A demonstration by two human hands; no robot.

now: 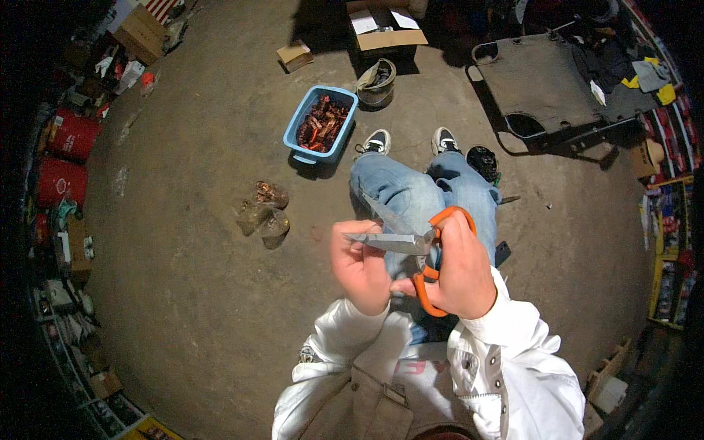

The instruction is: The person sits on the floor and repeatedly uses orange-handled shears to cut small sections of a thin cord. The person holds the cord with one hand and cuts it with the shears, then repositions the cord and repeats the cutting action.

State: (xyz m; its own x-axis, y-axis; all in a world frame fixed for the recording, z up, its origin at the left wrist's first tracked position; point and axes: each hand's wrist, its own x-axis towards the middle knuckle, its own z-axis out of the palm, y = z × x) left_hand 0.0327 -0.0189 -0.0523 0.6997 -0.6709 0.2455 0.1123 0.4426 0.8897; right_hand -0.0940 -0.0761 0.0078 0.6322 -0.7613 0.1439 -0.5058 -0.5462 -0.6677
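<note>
My right hand (465,269) grips orange-handled scissors (393,242), whose blades stand apart and point left over my lap. Close behind the lower blade, my left hand (360,269) is curled with its fingertips near the thumb; whether it pinches something small cannot be told. Beyond my left knee, a blue plastic basin (322,157) holds a heap of reddish-brown pieces of unclear kind. Clear plastic bags (264,214) lie on the floor to the left, one with copper-coloured contents.
A bucket (377,91) stands beside the basin, with an open cardboard box (390,39) behind it. A folding cot (544,82) is at the upper right. A black object (483,162) and a phone-like object (501,253) lie by my right leg. Red drums (63,181) and stocked shelves (668,247) line the sides.
</note>
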